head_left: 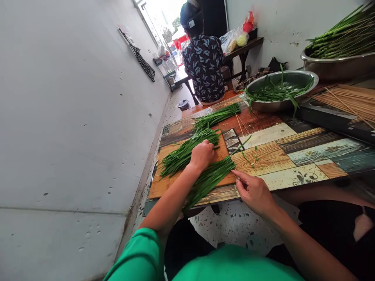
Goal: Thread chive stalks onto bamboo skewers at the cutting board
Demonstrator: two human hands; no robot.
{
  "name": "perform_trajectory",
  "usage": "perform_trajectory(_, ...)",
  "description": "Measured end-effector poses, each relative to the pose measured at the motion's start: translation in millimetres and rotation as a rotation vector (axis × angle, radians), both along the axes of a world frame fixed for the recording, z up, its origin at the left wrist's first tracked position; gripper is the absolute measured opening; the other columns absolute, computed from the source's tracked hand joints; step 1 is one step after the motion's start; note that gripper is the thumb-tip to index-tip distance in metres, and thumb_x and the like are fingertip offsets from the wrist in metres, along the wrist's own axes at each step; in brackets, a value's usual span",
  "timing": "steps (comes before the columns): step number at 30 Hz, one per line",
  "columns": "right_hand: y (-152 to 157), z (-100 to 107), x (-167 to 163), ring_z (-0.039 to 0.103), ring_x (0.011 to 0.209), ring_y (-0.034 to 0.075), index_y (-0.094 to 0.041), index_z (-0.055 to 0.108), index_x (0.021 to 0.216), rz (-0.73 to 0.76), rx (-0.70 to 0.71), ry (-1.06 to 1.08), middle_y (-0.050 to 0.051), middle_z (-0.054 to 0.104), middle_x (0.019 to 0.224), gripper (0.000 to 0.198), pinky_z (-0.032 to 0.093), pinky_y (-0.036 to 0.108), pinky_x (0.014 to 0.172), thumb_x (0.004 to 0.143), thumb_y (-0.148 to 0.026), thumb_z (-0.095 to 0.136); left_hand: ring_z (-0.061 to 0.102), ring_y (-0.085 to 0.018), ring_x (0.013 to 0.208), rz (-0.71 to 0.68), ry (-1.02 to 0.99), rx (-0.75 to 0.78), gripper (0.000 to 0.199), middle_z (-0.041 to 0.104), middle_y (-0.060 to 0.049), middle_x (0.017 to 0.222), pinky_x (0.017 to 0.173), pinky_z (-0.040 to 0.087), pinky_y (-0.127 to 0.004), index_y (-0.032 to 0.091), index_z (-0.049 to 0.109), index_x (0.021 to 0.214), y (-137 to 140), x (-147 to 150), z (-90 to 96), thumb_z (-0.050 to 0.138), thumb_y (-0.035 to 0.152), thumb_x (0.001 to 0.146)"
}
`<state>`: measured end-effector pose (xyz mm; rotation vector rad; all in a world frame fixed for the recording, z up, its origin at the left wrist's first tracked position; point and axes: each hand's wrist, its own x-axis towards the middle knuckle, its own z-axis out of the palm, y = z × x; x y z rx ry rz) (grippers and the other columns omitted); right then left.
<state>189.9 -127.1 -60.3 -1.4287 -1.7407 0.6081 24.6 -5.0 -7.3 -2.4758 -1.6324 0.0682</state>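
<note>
My right hand pinches the near end of a thin bamboo skewer. A flat row of green chives lies along this skewer, leaf ends hanging past the board's near edge. My left hand is closed, fingertips down at the cut ends of a loose chive pile on the wooden cutting board. A short green stalk shows at its fingertips; the rest of its grip is hidden. Another chive bundle lies just beyond the board, with two bare skewers beside it.
A metal bowl of chive pieces stands at the back right. Behind it sits a metal basin heaped with green stalks. Many bamboo skewers lie near a dark, long blade-like object. Another person sits ahead, facing away. A white wall borders the left.
</note>
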Motion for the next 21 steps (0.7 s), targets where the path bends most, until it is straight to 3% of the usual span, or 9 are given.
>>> perform_trajectory(4,-0.1,-0.2,-0.7,0.056,0.046,0.015,-0.009,0.068,0.110,-0.002,-0.002,0.012,0.005,0.068,0.062,0.041,0.040,0.025,0.044,0.083,-0.023,0.041,0.062,-0.019,0.088,0.009,-0.020,0.020,0.028,0.064,-0.007,0.096,0.074,0.048,-0.029,0.018,0.066,0.100,-2.0,-3.0,-1.7,0.041,0.025,0.091)
perform_trajectory(13,-1.2,0.3,-0.6,0.051,0.042,0.013,-0.009,0.068,0.110,-0.011,-0.004,0.028,0.004,0.067,0.061,0.040,0.037,0.025,0.043,0.083,-0.022,0.041,0.065,-0.021,0.084,-0.047,0.140,-0.008,0.029,0.065,-0.012,0.091,0.069,0.048,-0.029,0.014,0.065,0.095,3.1,0.8,-8.1,0.036,0.018,0.092)
perform_trajectory(18,-1.6,-1.6,-0.4,0.052,0.043,0.013,-0.011,0.068,0.110,-0.022,-0.003,0.023,0.003,0.067,0.059,0.040,0.035,0.024,0.042,0.083,-0.023,0.042,0.063,-0.018,0.088,-0.051,-0.133,0.050,0.022,0.068,-0.007,0.096,0.077,0.048,-0.027,0.018,0.065,0.098,1.4,-4.3,-9.5,0.047,0.021,0.086)
perform_trajectory(21,-1.1,-1.8,-0.6,0.054,0.045,0.013,-0.012,0.068,0.110,-0.024,-0.008,0.022,0.003,0.067,0.060,0.039,0.036,0.024,0.043,0.083,-0.023,0.042,0.063,-0.014,0.078,-0.015,-0.392,0.037,0.019,0.070,-0.004,0.088,0.075,0.047,-0.025,0.017,0.067,0.093,1.1,-5.9,-6.7,0.052,0.020,0.081)
